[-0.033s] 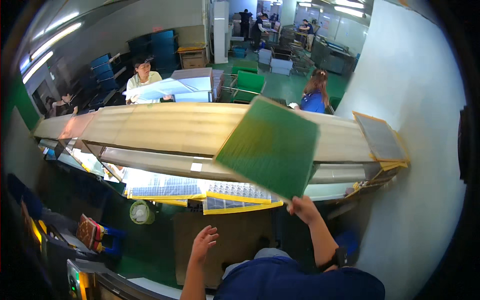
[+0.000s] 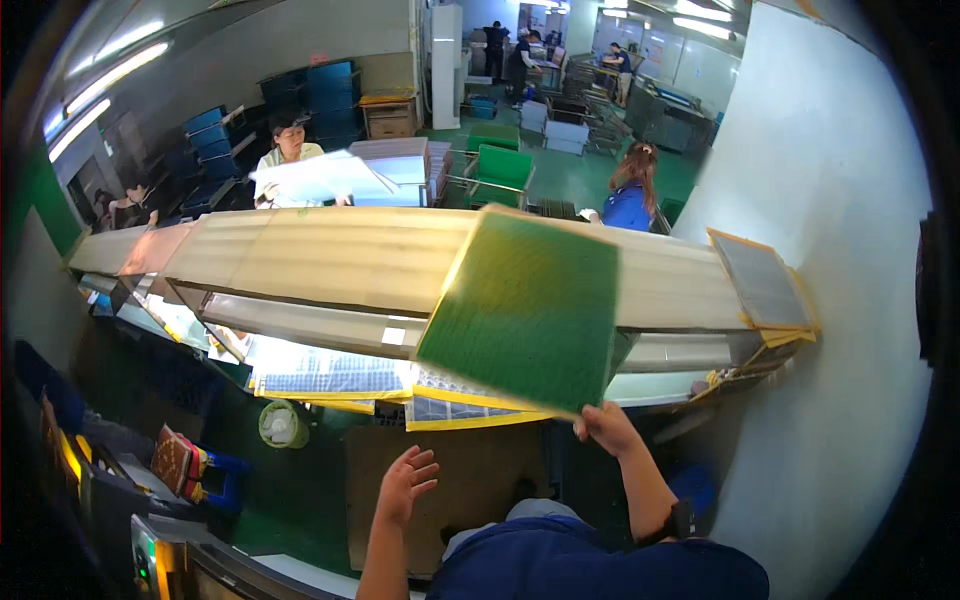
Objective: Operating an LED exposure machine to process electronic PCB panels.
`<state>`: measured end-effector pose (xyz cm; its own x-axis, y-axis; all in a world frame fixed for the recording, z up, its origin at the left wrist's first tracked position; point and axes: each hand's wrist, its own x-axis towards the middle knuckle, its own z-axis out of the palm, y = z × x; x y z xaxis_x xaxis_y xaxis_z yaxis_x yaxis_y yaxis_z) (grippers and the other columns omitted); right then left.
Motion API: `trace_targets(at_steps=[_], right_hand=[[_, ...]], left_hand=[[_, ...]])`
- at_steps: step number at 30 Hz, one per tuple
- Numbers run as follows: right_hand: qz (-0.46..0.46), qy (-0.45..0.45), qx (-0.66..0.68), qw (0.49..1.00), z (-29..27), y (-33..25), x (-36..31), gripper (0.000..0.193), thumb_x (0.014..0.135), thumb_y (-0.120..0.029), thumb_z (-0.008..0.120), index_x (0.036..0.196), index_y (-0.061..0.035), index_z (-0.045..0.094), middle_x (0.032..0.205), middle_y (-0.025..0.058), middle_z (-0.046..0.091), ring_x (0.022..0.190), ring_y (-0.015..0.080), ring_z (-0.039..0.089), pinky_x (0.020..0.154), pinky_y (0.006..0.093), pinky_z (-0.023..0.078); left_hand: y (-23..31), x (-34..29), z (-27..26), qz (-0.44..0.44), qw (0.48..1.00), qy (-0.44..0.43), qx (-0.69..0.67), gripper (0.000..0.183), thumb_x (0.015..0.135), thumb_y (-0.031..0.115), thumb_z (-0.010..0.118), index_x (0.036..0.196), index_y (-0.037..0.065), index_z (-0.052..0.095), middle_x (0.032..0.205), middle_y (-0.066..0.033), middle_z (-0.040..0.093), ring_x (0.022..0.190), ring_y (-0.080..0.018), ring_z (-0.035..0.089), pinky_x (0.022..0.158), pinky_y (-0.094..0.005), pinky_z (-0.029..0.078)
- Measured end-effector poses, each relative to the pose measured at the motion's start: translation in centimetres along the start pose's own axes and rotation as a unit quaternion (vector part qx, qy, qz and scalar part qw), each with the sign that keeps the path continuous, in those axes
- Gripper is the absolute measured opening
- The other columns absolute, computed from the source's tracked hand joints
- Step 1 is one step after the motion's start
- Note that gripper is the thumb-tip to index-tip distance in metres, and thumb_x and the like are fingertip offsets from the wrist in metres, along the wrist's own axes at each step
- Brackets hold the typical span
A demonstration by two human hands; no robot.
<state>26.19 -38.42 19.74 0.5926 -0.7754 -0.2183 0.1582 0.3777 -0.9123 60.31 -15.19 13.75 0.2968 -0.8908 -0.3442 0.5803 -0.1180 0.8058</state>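
At the lower left of the frame I saw a red-brown patterned item [image 2: 178, 463] against a blue stool [image 2: 229, 483], then a pale green bin [image 2: 267, 428] with white material inside. In the upper left, a co-worker [image 2: 290, 150] held a pale sheet [image 2: 318, 180]. The tan-topped table [image 2: 330, 245] spanned the middle of my view, with yellow-edged sheets [image 2: 335, 372] on its lower level, left of centre. My left grip [image 2: 404, 486] hung at the lower centre, wide, its fingers apart and slightly curled. The green panel [image 2: 525, 310] was tilted at the centre of the frame; whether it touched the table, I could not tell. My right grip [image 2: 608, 430], right of lower centre, was closed on the panel's bottom right corner. In the upper right sat a second co-worker [image 2: 628, 205] in blue, and beyond, a grey framed screen [image 2: 758, 282] lay at the table's right end.
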Motion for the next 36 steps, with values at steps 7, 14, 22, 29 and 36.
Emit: trace_targets(at_steps=[7, 14, 22, 29, 36], right_hand=[[0.105, -0.224, -0.283, 0.927, 1.2, 1.0, 3.8, 0.027, 0.097, -0.030, 0.060, 0.104, -0.0039, 0.062, 0.079, 0.0015, 0.064, 0.071, 0.0097, 0.061, 0.067, 0.0263, 0.048], [0.161, -0.303, -0.104, 0.934, 6.4, 7.8, 6.5, 0.036, 0.105, -0.031, 0.043, 0.122, -0.0024, 0.058, 0.097, 0.0090, 0.067, 0.085, 0.0157, 0.065, 0.082, 0.0300, 0.052], [0.189, -0.500, -0.309, 0.786, 2.3, 12.5, 3.3, 0.045, 0.104, -0.036, 0.040, 0.116, 0.0018, 0.063, 0.092, 0.0114, 0.070, 0.084, 0.0182, 0.066, 0.079, 0.0314, 0.052], [0.264, -0.543, -0.322, 0.729, 5.5, 16.7, 3.7, 0.054, 0.103, -0.048, 0.039, 0.113, -0.0008, 0.062, 0.085, 0.0096, 0.067, 0.078, 0.0152, 0.063, 0.072, 0.0295, 0.049], [0.215, -0.553, -0.415, 0.690, 10.5, 19.4, 0.1, 0.056, 0.104, -0.048, 0.038, 0.111, 0.0018, 0.063, 0.084, 0.0105, 0.068, 0.077, 0.0178, 0.064, 0.071, 0.0302, 0.050]], left_hand=[[3.3, -3.0, -1.3, 0.088, 0.986, 0.058, -0.126, 0.049, 0.095, 0.034, 0.052, 0.130, -0.001, 0.053, 0.123, -0.0176, 0.062, 0.111, -0.0327, 0.062, 0.095, -0.0494, 0.051], [-4.0, -15.6, 1.8, 0.216, 0.872, 0.416, -0.141, 0.042, 0.089, 0.004, 0.057, 0.130, -0.001, 0.051, 0.122, -0.0143, 0.061, 0.106, -0.0299, 0.063, 0.090, -0.0452, 0.055], [-17.9, -29.4, 8.6, 0.217, 0.509, 0.829, -0.086, 0.036, 0.090, 0.014, 0.064, 0.120, -0.005, 0.059, 0.118, -0.0123, 0.063, 0.107, -0.0230, 0.058, 0.096, -0.0373, 0.045], [-39.4, -42.3, 14.8, 0.172, 0.247, 0.925, -0.230, 0.063, 0.089, 0.024, 0.070, 0.135, -0.010, 0.043, 0.138, -0.0178, 0.049, 0.120, -0.0227, 0.051, 0.099, -0.0353, 0.041], [-43.6, -46.7, 17.2, -0.251, 0.218, 0.943, 0.030, 0.086, 0.090, 0.047, 0.063, 0.153, 0.006, 0.022, 0.161, -0.0192, 0.015, 0.147, -0.0391, 0.016, 0.116, -0.0549, 0.020]])
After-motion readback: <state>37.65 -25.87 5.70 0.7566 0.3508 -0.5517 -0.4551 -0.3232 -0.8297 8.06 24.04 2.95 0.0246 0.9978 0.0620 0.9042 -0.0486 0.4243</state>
